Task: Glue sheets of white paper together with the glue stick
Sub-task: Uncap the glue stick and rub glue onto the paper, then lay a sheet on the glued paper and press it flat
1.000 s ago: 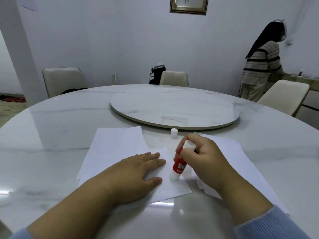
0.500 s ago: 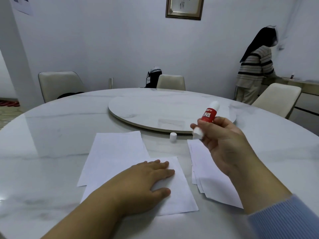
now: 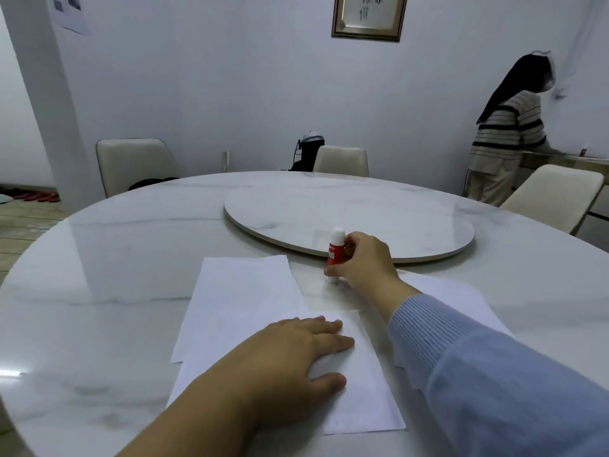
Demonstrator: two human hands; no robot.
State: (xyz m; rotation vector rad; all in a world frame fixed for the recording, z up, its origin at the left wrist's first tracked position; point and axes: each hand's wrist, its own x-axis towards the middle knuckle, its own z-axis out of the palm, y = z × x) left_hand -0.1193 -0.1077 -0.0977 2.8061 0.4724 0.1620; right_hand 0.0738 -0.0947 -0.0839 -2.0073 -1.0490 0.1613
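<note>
My right hand [image 3: 364, 262] grips a red and white glue stick [image 3: 335, 251], held upright with its lower end on the table just in front of the turntable. Whether the loose cap is on it I cannot tell; the cap is hidden. My left hand [image 3: 290, 357] presses flat on a white sheet [image 3: 356, 400] near the table's front. That sheet overlaps a second white sheet [image 3: 244, 288] lying further back and left. More white sheets [image 3: 454, 293] lie under my right forearm.
The round marble table [image 3: 131, 265] carries a raised turntable [image 3: 379, 209] in its middle. Cream chairs stand at the far left [image 3: 131, 163], far side [image 3: 341, 159] and right [image 3: 557, 192]. A person in a striped top [image 3: 504, 136] stands at a counter at the back right.
My right hand has lifted the glue stick off the front sheet, swung it up, then brought it down upright on the table where the cap stood. My left hand stays on the sheet.
</note>
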